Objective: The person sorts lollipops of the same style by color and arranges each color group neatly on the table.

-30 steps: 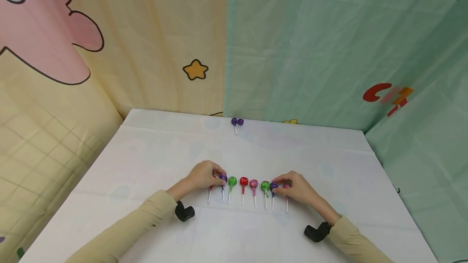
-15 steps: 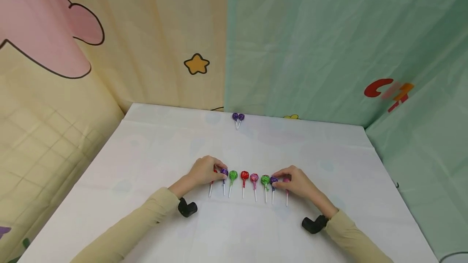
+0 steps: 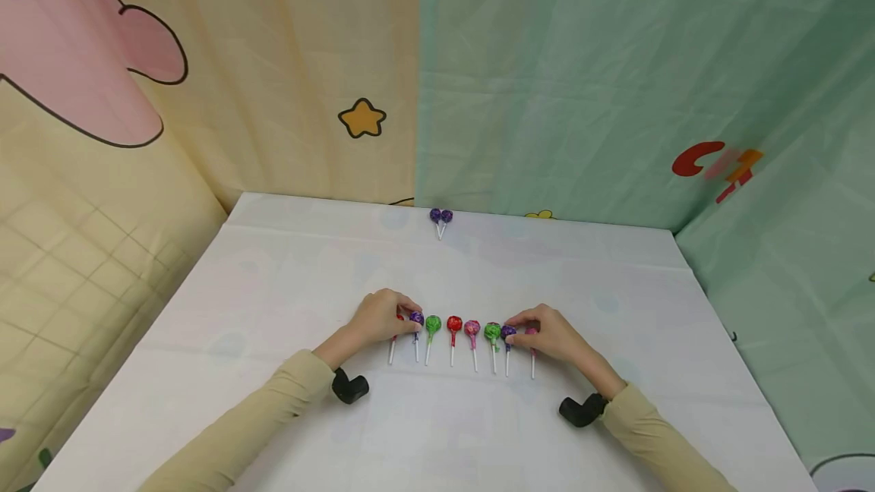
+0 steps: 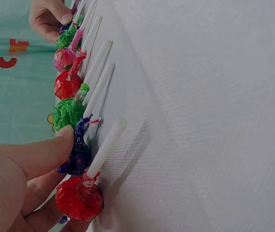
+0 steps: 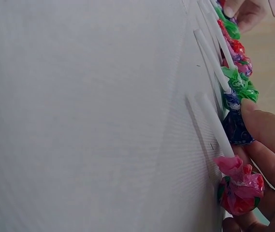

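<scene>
A row of several wrapped lollipops lies on the white table, sticks toward the person. My left hand (image 3: 377,317) pinches the purple lollipop (image 3: 416,318) second from the left, thumb on its wrapper (image 4: 79,154). Beside those fingers is the red lollipop (image 4: 79,198) at the row's left end. With thumb and fingers, my right hand (image 3: 552,334) pinches another purple lollipop (image 5: 238,128), second from the right. The pink lollipop (image 5: 241,188) at the right end sits against its lower fingers. Between the hands are a green (image 3: 433,324), a red (image 3: 454,323), a pink (image 3: 472,329) and another green lollipop (image 3: 492,332).
Two more purple lollipops (image 3: 440,217) lie at the table's far edge, their sticks meeting. Printed curtains (image 3: 547,97) stand behind and beside the white table (image 3: 307,249). A black wrist device (image 3: 350,386) is on the left wrist, another (image 3: 582,410) on the right.
The head view has shifted slightly, so the table and row appear higher. Both hands keep their pinch on the purple lollipops, and the row's spacing looks the same.
</scene>
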The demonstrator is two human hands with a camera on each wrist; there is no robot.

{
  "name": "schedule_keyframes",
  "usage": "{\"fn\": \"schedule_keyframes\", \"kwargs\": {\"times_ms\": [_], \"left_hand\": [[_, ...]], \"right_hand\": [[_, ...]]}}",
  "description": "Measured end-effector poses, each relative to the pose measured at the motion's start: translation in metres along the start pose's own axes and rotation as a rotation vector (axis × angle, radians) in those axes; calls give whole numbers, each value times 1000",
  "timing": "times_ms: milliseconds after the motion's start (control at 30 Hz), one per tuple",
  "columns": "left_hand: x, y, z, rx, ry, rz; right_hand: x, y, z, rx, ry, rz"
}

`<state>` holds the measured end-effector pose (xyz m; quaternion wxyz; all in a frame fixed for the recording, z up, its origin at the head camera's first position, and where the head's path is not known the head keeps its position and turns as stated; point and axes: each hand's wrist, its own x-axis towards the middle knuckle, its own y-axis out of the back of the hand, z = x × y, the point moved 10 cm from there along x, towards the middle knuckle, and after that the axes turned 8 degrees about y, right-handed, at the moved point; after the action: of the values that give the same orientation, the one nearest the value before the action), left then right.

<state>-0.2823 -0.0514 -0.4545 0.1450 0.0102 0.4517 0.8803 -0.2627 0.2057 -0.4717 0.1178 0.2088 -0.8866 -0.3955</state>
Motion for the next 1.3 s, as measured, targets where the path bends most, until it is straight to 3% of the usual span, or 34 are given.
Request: {"fn": "schedule_keyframes", "kwargs": {"times_ms": [500, 900, 1300], "left_hand": [[-1, -1, 4, 53, -7, 32], [-2, -2, 2, 31, -15, 42], [-2, -1, 1, -23, -58, 47]], "right_hand": [[2, 0, -3, 1, 16, -29], [2, 1, -4, -7, 27, -30], [3, 1, 3, 71, 45, -46]]}}
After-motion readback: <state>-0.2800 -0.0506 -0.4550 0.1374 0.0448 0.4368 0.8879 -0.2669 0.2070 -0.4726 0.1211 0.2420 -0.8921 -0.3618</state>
